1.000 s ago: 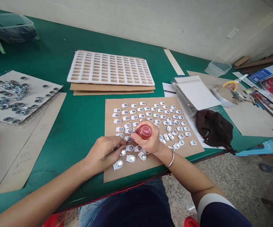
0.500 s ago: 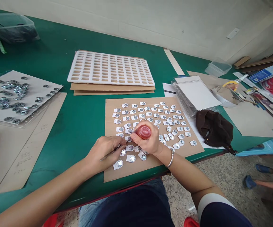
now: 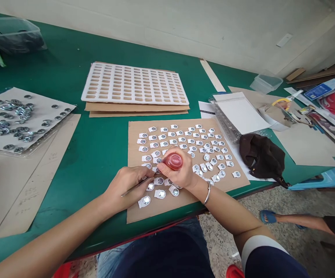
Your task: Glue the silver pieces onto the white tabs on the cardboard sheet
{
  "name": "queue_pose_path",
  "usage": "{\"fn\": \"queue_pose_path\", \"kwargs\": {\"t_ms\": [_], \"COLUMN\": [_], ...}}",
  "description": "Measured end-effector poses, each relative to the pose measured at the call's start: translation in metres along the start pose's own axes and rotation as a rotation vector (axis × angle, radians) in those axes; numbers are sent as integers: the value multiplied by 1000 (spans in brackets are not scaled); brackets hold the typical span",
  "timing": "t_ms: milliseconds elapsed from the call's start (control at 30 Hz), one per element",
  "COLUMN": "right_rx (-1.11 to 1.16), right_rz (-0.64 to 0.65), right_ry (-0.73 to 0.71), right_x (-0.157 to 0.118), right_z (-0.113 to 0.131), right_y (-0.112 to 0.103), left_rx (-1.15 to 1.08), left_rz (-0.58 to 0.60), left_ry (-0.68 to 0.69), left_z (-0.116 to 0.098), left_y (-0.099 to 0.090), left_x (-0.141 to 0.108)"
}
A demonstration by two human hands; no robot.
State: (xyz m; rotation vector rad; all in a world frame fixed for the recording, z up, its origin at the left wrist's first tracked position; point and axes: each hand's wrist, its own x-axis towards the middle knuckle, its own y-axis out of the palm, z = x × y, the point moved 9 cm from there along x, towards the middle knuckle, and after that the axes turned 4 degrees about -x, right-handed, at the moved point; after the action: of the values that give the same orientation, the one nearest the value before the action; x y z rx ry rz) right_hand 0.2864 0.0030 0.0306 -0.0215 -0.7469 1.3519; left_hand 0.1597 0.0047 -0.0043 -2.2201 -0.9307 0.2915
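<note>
A brown cardboard sheet [image 3: 147, 212] lies on the green table, bearing rows of small round metal pieces on white paper tabs [image 3: 160, 194]. Over its left part, my left hand [image 3: 131, 183] is closed on a thin metal tool [image 3: 135, 187], perhaps tweezers, slanting across the fingers. My right hand [image 3: 181, 170] wraps round a red rounded bottle [image 3: 173, 161], its bottom facing up and its lower end hidden. The two hands meet near the tool's tip, above the tabs at the sheet's left middle.
White gridded tray [image 3: 135, 85] on cardboard behind the sheet; metal discs on a white board [image 3: 45, 108] at left. On the right are a dark brown pouch [image 3: 261, 154], papers [image 3: 242, 112] and a clear box [image 3: 266, 83]. A person's foot [image 3: 268, 217] is on the floor.
The red bottle and my right hand have shifted slightly left; my left hand is nearly unmoved. At right, the other person's feet have moved left.
</note>
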Motion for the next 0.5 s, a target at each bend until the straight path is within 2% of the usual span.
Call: {"fn": "queue_pose_path", "kwargs": {"t_ms": [167,300,400,500], "right_rx": [37,274,356,367], "right_rz": [-3,-104,-232,-173], "right_ry": [66,219,270,288], "right_x": [0,5,8,8], "right_z": [-11,-35,-41,-31], "right_y": [-4,-24,-43,-41], "left_rx": [17,43,72,117], "left_rz": [-27,-134,-174,-154], "left_ry": [2,46,130,279], "left_z": [3,8,-5,-31], "left_y": [0,-3,-7,-5], "left_x": [1,-4,-12,-23]}}
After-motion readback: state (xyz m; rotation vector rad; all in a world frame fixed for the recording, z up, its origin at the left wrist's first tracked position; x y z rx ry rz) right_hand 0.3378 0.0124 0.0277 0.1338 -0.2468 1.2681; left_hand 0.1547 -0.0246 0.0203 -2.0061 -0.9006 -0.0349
